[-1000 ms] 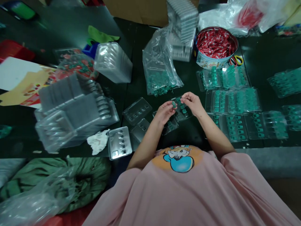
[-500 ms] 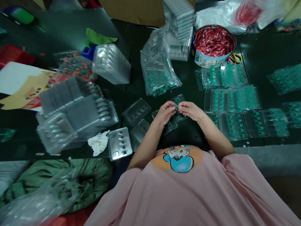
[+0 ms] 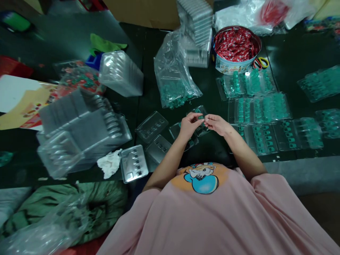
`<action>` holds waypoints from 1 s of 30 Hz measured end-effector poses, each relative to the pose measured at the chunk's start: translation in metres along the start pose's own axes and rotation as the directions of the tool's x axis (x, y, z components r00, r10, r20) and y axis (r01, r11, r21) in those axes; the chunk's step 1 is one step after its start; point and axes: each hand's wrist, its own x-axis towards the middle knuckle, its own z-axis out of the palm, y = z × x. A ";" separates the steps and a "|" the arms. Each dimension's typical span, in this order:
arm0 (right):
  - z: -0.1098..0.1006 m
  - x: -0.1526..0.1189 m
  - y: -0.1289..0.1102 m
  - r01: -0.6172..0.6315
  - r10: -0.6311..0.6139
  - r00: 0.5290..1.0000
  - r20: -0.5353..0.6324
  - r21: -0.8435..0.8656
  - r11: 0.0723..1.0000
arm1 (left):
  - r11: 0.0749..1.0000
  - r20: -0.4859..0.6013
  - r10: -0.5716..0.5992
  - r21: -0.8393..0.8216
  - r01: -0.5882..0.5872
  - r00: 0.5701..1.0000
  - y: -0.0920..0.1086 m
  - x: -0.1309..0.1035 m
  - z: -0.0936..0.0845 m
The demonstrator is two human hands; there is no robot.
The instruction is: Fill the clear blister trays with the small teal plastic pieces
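My left hand (image 3: pixel 189 124) is closed in a pinch over a clear plastic tray (image 3: pixel 201 131), close to a small green piece. My right hand (image 3: pixel 215 124) also pinches, its fingertips nearly meeting those of the left. What either hand grips is too small to make out. A second clear tray (image 3: pixel 175 131) lies partly under my left wrist. Beyond the hands rests a clear bag (image 3: pixel 174 71) with green pieces at its mouth. Right of my right arm, filled trays of green pieces (image 3: pixel 272 108) lie in rows.
Stacked clear trays (image 3: pixel 77 127) stand at left, with another stack (image 3: pixel 120 72) behind. A round tin (image 3: pixel 235 65) of red packets and scissors (image 3: pixel 260 63) are at the back right. Loose trays (image 3: pixel 134 163) and crumpled white tissue (image 3: pixel 108 163) lie near the left front edge.
My hands have drawn slightly apart at the fingertips. The green piece that was between them no longer shows clearly. The view has shifted a little, so the table objects appear further left.
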 end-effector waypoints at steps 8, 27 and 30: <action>-0.024 -0.007 -0.015 0.173 -0.175 0.952 -0.250 -0.028 0.984 | 0.928 0.145 0.113 0.337 -0.157 0.983 -0.001 -0.007 0.011; -0.043 0.012 0.005 0.254 -0.447 0.849 -0.280 -0.526 0.812 | 0.525 0.426 0.032 0.763 -0.378 0.904 -0.033 -0.027 0.022; -0.047 0.022 0.001 0.168 -0.461 0.846 -0.268 -0.686 0.707 | 0.481 0.445 -0.036 0.793 -0.374 0.895 -0.026 -0.033 0.023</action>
